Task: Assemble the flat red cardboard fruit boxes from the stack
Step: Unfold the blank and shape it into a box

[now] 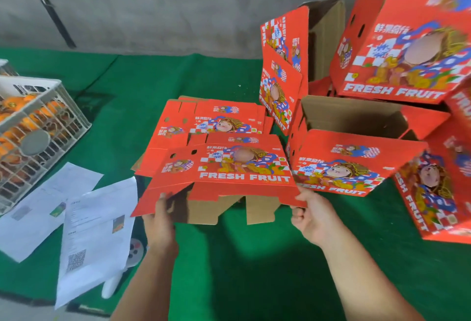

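Note:
A flat red cardboard fruit box point(224, 167) printed FRESH FRUIT is lifted off the stack of flat boxes point(216, 116) on the green cloth. My left hand point(159, 218) grips its lower left flap, thumb on the red face. My right hand point(309, 216) grips its lower right corner. Brown bottom flaps hang down between my hands. Several assembled red boxes point(351, 157) are piled at the right, some open and showing brown insides.
A white plastic crate point(51, 106) with oranges stands at the left. Printed paper sheets point(94, 231) lie on the green cloth point(254, 257) at lower left, over a white object. A grey wall runs behind the table.

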